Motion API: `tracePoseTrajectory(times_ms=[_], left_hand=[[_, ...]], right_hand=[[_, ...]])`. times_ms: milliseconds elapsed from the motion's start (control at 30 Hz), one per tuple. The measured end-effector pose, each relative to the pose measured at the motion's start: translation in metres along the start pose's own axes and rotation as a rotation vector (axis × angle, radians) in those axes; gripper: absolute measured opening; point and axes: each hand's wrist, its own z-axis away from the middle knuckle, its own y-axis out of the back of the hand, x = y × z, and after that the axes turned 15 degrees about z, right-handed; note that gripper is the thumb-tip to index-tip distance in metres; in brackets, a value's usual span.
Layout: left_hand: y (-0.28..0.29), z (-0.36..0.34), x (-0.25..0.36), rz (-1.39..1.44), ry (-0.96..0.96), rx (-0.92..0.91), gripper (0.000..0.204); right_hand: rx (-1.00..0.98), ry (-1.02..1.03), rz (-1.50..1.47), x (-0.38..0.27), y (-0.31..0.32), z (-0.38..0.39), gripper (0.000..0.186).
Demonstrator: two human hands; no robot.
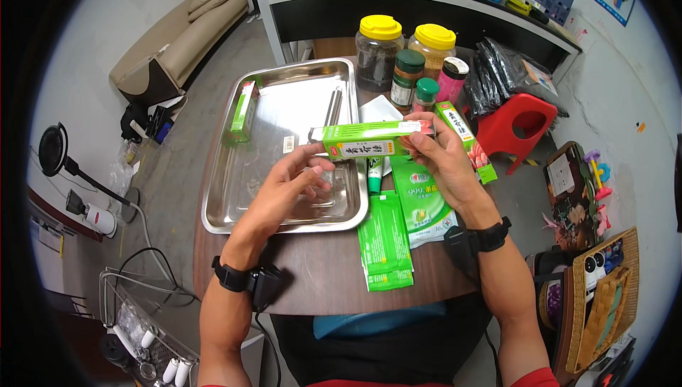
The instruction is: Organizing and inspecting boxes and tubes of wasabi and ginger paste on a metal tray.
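Note:
A slim green-and-white carton [359, 148] is held level above the right rim of the steel tray [359, 206]. My right hand [447, 163] grips its right end between thumb and fingers. My left hand [288, 181] hovers over the tray with fingers loosely curled and apart, its fingertips at the carton's left end. A similar green carton [244, 111] lies in the tray's far left part. Metal tongs or chopsticks [332, 108] rest near the tray's far right side; I cannot tell which. Just below the held carton shows a green-capped tube [374, 182], partly hidden.
Green packets [386, 241] and a green-white wipes pack [420, 199] lie right of the tray. Another green carton [465, 138] is farther right. Yellow-lidded jars [380, 53] and green-lidded spice bottles [406, 82] stand behind. A red stool [515, 128] holds black plastic bags [501, 78].

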Motion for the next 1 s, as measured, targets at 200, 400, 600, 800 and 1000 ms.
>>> tracePoseTrajectory(times_ms=[200, 400, 600, 800, 1000], left_hand=[[-0.001, 0.001, 0.000, -0.028, 0.023, -0.023, 0.043], [0.000, 0.006, -0.002, -0.061, 0.049, -0.035, 0.039], [-0.009, 0.001, -0.002, -0.090, 0.071, -0.058, 0.035], [-0.013, -0.001, -0.002, -0.119, 0.100, -0.071, 0.030], [-0.017, -0.002, -0.004, -0.129, 0.133, -0.070, 0.026]], right_hand=[[0.063, 0.036, -0.028, 0.000, 0.004, 0.005, 0.032], [0.117, 0.071, -0.062, 0.000, 0.005, 0.008, 0.031], [0.181, 0.108, -0.091, 0.007, 0.008, 0.004, 0.031], [0.237, 0.138, -0.123, 0.015, 0.012, 0.010, 0.031], [0.306, 0.174, -0.147, 0.016, 0.017, 0.009, 0.031]])
